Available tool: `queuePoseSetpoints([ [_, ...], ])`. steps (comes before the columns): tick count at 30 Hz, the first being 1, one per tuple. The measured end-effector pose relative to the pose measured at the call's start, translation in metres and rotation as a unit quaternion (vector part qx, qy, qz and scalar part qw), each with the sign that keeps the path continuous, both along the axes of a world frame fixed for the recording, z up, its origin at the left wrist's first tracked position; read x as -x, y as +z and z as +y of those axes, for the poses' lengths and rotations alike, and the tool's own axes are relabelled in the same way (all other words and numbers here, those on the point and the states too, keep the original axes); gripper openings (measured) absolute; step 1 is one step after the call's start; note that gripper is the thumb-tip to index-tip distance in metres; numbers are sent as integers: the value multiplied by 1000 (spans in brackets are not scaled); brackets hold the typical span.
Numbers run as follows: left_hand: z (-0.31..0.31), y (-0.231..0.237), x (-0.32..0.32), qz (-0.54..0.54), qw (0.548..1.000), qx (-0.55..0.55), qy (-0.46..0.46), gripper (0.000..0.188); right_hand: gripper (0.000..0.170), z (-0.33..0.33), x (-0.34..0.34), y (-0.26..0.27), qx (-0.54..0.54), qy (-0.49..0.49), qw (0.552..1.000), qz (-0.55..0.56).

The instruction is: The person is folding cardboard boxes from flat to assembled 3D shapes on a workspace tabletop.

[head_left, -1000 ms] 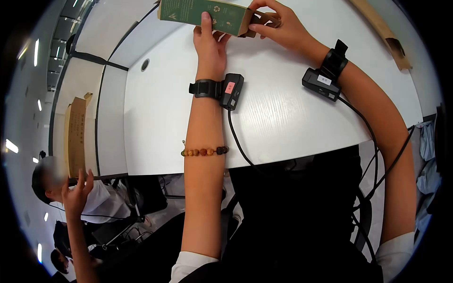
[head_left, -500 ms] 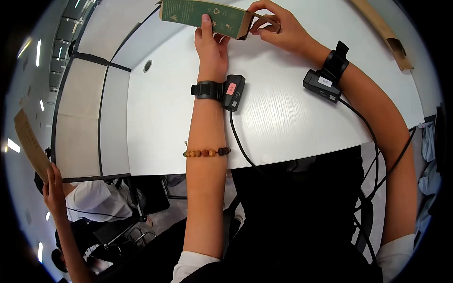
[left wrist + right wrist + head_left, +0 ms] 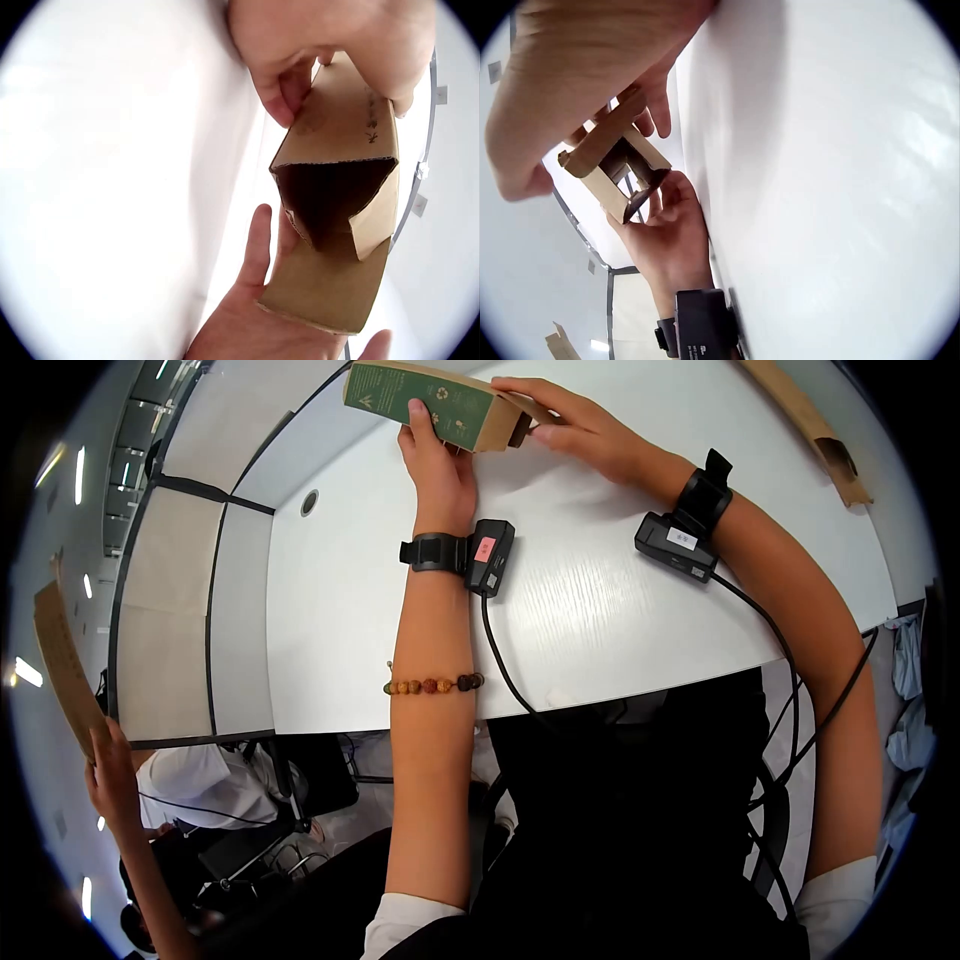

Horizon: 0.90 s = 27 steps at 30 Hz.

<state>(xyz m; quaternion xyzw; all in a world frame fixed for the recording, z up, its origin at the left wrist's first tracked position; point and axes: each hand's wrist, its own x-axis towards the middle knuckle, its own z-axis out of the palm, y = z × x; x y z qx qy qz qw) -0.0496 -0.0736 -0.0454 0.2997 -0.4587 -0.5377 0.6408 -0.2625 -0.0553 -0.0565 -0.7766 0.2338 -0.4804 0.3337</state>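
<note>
My left hand (image 3: pixel 438 475) grips a green-and-brown cardboard box (image 3: pixel 420 405), its thumb lying on the printed green side. In the left wrist view, the box's near end gapes, and a brown flap (image 3: pixel 322 296) sticks out from its lower edge. My right hand (image 3: pixel 605 445) is at that end, fingers fairly straight against the box and flap. Its palm (image 3: pixel 262 326) lies behind the flap in the left wrist view. From the right wrist, the open end (image 3: pixel 607 191) shows a dark hollow inside, with the left hand (image 3: pixel 671 232) around the far part.
A long brown cardboard piece (image 3: pixel 810 430) lies along the right side of the white table (image 3: pixel 600 600). Partition panels (image 3: pixel 170 600) stand at the left. Beyond them another person's hand (image 3: pixel 112 775) holds a cardboard strip (image 3: pixel 70 665). Cables run from both wrist cameras.
The box has turned so its open end shows more, and shifted slightly toward me. My right fingers have stretched out along its end. The other person's cardboard has swung outward to the left.
</note>
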Motion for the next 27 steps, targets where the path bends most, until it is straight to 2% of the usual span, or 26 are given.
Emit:
queuePoseSetpoints([
  [1,1,0,3,1,1000,-7,15,60,70,-2,-1,0,10,20,999,-29],
  [4,-4,-1,3,2,1000,-6,9,59,63,13,-1,10,-76,31,996,-31],
  [7,-3,-2,0,-1,1000,-8,3,59,64,16,-1,5,-43,12,998,-43],
  [13,-6,-2,-1,11,1000,5,-14,60,63,4,-5,-3,24,-47,999,3],
  [16,-3,-4,-3,11,1000,2,-15,61,62,-2,-6,-2,92,-92,991,21],
  [19,-5,-1,-2,6,999,11,-34,61,61,0,-3,0,56,-111,992,20],
  [22,-5,-2,-5,8,999,6,-37,62,59,4,1,7,-41,-57,997,43],
  [27,-4,0,-3,9,998,14,-59,61,62,1,-1,1,-26,-7,1000,-8],
])
